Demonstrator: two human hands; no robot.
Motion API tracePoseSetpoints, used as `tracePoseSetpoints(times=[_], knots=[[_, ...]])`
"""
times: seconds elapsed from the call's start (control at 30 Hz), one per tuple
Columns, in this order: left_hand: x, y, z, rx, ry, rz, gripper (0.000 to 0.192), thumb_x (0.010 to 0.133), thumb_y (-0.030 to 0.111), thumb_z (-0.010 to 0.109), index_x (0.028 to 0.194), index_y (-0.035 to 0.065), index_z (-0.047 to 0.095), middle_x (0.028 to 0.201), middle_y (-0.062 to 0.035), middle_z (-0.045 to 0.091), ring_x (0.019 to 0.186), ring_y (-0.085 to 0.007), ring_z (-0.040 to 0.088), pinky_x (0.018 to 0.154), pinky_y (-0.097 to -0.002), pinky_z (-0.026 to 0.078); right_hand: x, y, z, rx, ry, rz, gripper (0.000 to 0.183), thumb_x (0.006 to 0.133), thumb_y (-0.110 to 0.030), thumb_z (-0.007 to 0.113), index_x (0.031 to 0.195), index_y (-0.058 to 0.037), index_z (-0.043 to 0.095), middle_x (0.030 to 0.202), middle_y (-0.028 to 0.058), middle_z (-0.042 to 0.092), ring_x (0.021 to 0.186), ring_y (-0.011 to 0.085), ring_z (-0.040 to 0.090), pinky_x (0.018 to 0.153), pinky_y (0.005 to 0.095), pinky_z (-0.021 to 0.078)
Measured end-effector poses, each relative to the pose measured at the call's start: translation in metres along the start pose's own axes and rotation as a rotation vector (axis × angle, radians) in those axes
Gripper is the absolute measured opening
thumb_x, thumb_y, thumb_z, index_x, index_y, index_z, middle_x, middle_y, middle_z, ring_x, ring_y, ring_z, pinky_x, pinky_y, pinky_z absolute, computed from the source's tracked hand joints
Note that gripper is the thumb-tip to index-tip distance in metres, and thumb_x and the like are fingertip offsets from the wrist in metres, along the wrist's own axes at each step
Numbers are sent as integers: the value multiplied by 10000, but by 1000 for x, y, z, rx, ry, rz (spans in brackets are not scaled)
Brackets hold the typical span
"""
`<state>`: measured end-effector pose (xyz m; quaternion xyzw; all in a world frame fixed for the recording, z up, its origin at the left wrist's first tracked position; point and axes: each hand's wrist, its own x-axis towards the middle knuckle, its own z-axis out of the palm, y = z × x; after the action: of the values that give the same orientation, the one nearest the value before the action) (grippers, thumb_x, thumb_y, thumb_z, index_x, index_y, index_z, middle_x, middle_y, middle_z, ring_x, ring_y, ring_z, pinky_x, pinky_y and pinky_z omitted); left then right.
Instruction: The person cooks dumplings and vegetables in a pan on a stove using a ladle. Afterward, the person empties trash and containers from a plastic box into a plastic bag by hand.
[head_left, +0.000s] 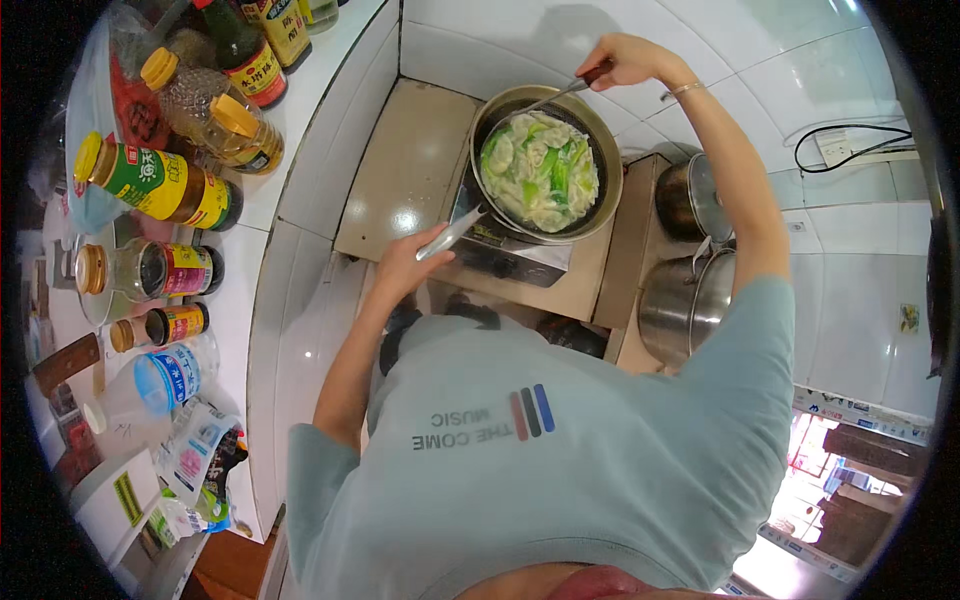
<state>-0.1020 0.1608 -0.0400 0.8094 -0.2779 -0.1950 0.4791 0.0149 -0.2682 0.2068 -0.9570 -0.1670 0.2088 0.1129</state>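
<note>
A round metal pan (613, 191) stands on a gas stove (517, 259). In it lies a wide ladle or strainer piled with dumplings (553, 135) and green leafy vegetables (559, 176). My right hand (626, 61), beyond the pan at the upper right, is closed on the brown grip of a long metal utensil handle (559, 93) that runs down into the food. My left hand (415, 257), at the pan's near left, grips a silver metal handle (451, 234) that reaches towards the pan's rim. How this handle joins the pan or strainer cannot be told.
Sauce and oil bottles (169, 184) crowd a white tiled ledge at the left, with a plastic water bottle (161, 379) and food packets (195, 450). Two metal pots (667, 300) stand right of the stove. A tiled wall (480, 45) rises behind it; a black cable (847, 129) hangs from a socket.
</note>
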Motion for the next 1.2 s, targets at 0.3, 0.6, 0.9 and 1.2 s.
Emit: tracePoseSetpoints(times=[0.3,0.6,0.9,1.2], knots=[[-1,15,-5,-198,-91,-187,555,828,303,756,1337,162,584,990,-91,713,661,-105,619,678,-284,515,-3,-93,16,-529,64,-209,245,686,-108,756,924,-164,773,797,74,693,729,284,648,657,390,497],[1,19,-7,-240,-151,-222,568,837,265,747,1355,124,561,963,-50,709,635,-90,584,661,-269,496,-114,-81,17,-639,95,-12,354,695,-81,724,1029,-198,748,772,57,623,796,278,611,669,408,485],[2,14,-5,-243,-156,-158,547,845,273,733,1340,105,572,897,-56,698,646,-99,609,669,-264,499,-202,-97,23,-541,165,269,364,718,-110,736,1081,-111,722,848,102,681,825,316,616,726,429,497],[7,5,-6,-184,-201,-120,574,868,283,718,1370,71,537,838,-30,650,647,-90,590,627,-267,502,-232,-148,73,-289,67,435,337,753,-200,736,1080,-119,726,833,136,656,798,358,624,736,462,510]])
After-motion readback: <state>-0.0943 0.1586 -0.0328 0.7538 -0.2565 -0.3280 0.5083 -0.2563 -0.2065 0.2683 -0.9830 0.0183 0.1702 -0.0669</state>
